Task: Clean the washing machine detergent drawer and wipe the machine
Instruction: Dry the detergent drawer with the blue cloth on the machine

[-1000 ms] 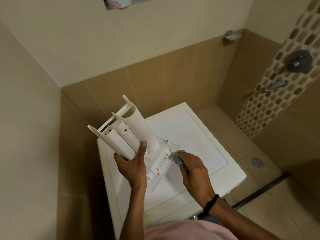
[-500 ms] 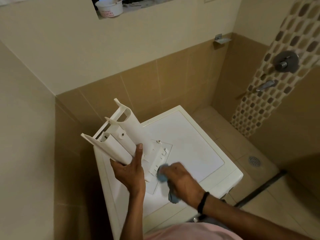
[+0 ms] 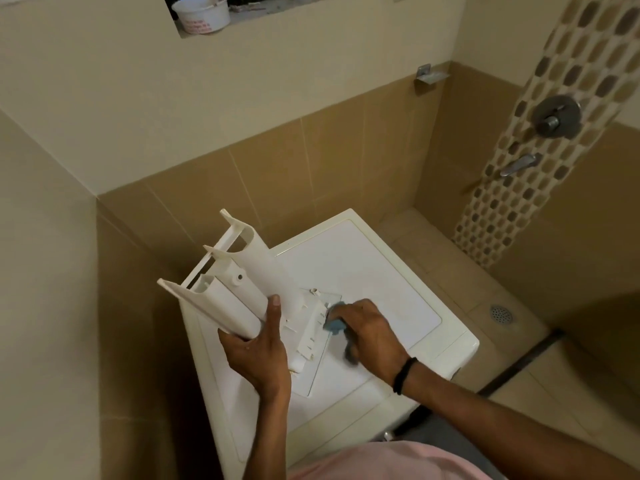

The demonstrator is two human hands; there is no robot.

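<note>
Since half a second ago the right hand (image 3: 370,336) has slid the blue cloth (image 3: 334,322) toward 12 o'clock along the front panel of the detergent drawer (image 3: 242,289), which has barely shifted. That hand's fingers curl round the cloth, pressing it on the panel's edge at the drawer's 4 o'clock. The left hand (image 3: 258,355) grips the drawer from 6 o'clock, thumb lying up along it, holding it tilted above the washing machine (image 3: 363,271) and hiding part of its white top. A black wristband (image 3: 403,374) circles the right wrist. Farther off are a floor drain (image 3: 501,313) at 3 o'clock, a shower valve (image 3: 556,116) at 1 o'clock, and a white tub (image 3: 202,15) in a wall niche at 11 o'clock.
</note>
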